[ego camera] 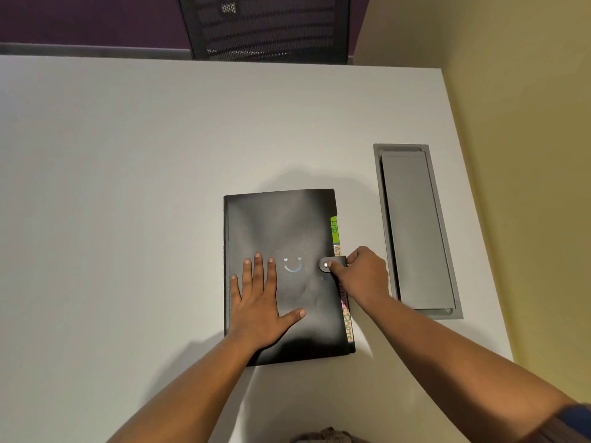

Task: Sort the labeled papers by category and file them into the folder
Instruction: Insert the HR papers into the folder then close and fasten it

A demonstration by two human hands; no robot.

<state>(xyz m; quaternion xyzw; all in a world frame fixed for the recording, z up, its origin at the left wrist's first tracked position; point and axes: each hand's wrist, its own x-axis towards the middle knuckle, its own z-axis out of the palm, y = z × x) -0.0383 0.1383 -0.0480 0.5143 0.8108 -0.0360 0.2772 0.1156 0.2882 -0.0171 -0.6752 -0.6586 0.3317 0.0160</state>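
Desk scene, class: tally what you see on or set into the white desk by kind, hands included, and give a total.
Black folder: 1
Snap strap: 1
Hands: 2, left hand and right hand
Grey cable hatch: 1
Total: 5

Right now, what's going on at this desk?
A person is handling a closed black folder lying on a white table. The left hand lies flat on its cover, while the right hand pinches the snap strap at the folder's edge. Coloured index tabs peek out along that side. No loose papers are visible.
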